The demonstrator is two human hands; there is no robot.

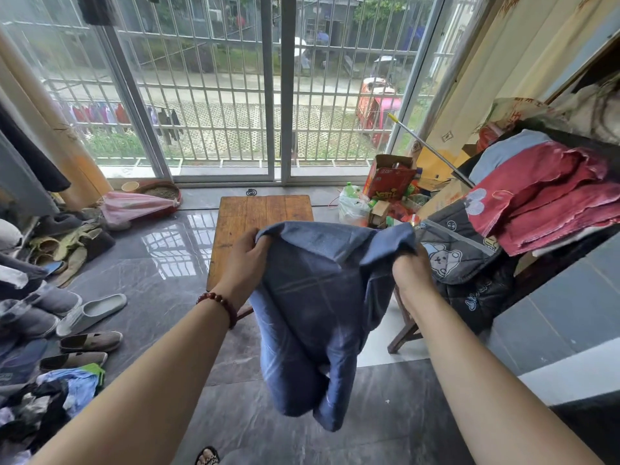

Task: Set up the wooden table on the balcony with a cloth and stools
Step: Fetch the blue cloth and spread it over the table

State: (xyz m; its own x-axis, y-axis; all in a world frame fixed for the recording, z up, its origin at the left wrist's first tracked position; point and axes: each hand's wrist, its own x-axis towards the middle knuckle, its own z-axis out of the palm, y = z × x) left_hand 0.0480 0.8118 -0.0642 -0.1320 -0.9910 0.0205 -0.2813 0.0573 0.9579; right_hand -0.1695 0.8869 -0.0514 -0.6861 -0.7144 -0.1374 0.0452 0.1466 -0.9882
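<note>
A low wooden table (258, 213) stands on the grey tiled floor in front of the barred sliding window. Its near half is hidden behind a blue checked cloth (315, 303), which hangs in the air above the floor. My left hand (243, 260) grips the cloth's upper left corner. My right hand (411, 270) grips its upper right corner. The cloth sags in loose folds between and below my hands. A dark wooden leg (404, 330) shows under my right wrist; I cannot tell whether it belongs to a stool.
Shoes and slippers (90, 310) and heaped clothes lie along the left. Folded red and grey bedding (536, 196) is piled on the right. A red box (391, 179), bottles and bags crowd the far right corner. A pink bag (134, 204) lies far left.
</note>
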